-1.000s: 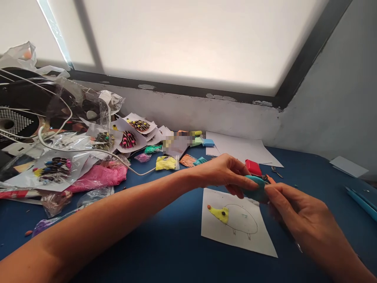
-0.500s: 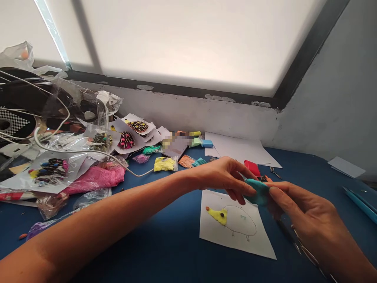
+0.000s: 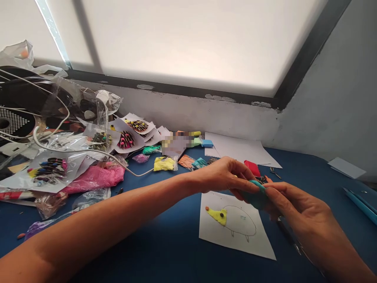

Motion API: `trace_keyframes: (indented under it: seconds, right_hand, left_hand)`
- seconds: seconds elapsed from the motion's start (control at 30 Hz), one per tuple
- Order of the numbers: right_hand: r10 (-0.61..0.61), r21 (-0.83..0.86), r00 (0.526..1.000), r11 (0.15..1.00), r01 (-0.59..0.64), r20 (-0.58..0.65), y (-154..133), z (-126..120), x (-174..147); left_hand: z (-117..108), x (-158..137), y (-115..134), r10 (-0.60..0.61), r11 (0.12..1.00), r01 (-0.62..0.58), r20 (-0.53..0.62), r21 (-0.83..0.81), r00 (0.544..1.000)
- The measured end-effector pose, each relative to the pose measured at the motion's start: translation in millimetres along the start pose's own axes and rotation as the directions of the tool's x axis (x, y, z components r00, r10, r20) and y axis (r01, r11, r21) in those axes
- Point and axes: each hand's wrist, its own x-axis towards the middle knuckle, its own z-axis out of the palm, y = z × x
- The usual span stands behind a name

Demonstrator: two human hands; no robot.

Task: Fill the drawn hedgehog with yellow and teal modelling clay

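The left hand and right hand, both closed in a pinch, grip teal clay-like material over a paper sheet's far edge on the desk; the drawn animal's yellow head is filled, its outlined body nearly bare.

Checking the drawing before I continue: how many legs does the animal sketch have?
2: the front leg, nearer the yellow head, and the rear leg, to its right. None looks hidden.
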Motion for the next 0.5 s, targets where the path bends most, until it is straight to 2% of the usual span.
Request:
trace_keyframes:
  seconds: [0.13, 0.23, 0.3, 0.4, 0.5]
  right_hand:
    - [-0.010, 0.026, 0.998, 1.000, 0.008, 0.065, 4, -2, 4]
    - [0.004, 0.060, 0.999, 0.998, -0.006, 0.036, 10, -3, 6]
    - [0.010, 0.071, 1.000, 0.997, -0.011, 0.017, 12, -3, 6]
    - [-0.012, 0.028, 1.000, 1.000, 0.013, -0.008, 10, -1, 4]
    - [-0.034, -0.053, 0.999, 0.998, 0.034, 0.015, 6, 0, 3]
  left_hand:
    - [0, 1, -3, 0.000, 0.998, -0.001, -0.013, -0.061, 1.000]
    - [-2, 1, -2, 0.005, 0.996, -0.004, 0.018, -0.084, 1.000]
    - [-3, 0, -1, 0.004, 1.000, -0.003, 0.038, -0.018, 0.999]
    - [-3, 0, 1, 0.010, 0.996, -0.008, -0.022, 0.085, 1.000]
    - [1, -1, 2, 0.025, 0.997, -0.021, -0.046, 0.080, 0.999]
